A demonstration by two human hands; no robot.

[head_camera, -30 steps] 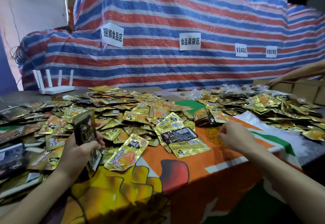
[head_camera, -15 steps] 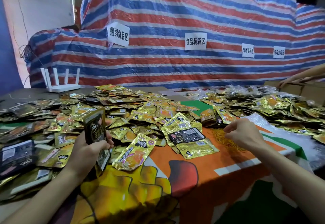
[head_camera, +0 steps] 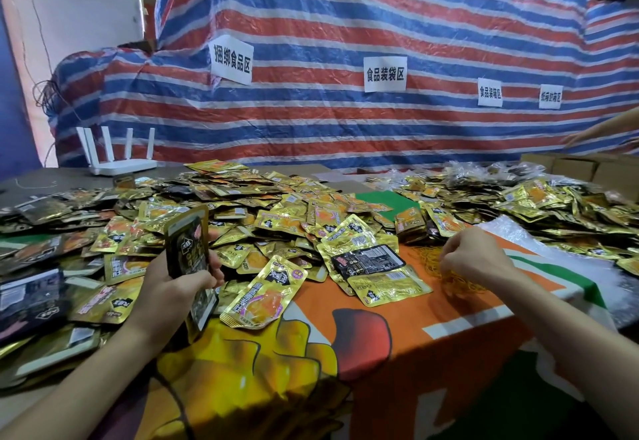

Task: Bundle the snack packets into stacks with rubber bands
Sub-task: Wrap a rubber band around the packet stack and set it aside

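view: head
left grip [head_camera: 173,287]: fingers and thumb curled round a stack of packets [head_camera: 188,249], held upright with its long axis near vertical, over the near left of the bench [head_camera: 415,322]
right grip [head_camera: 473,259]: fingers curled down onto the rubber bands [head_camera: 428,259]; could not tell whether one was pinched
key relation: bands lay well right of the stack, under the right grip, which was the nearer hand
between: loose packets [head_camera: 276,218] lay flat and low, probably no bar to a carry across
far left: white router [head_camera: 117,163], well apart

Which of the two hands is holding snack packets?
The left hand grips an upright stack of packets; the right hand holds none and touches the yellow rubber bands.
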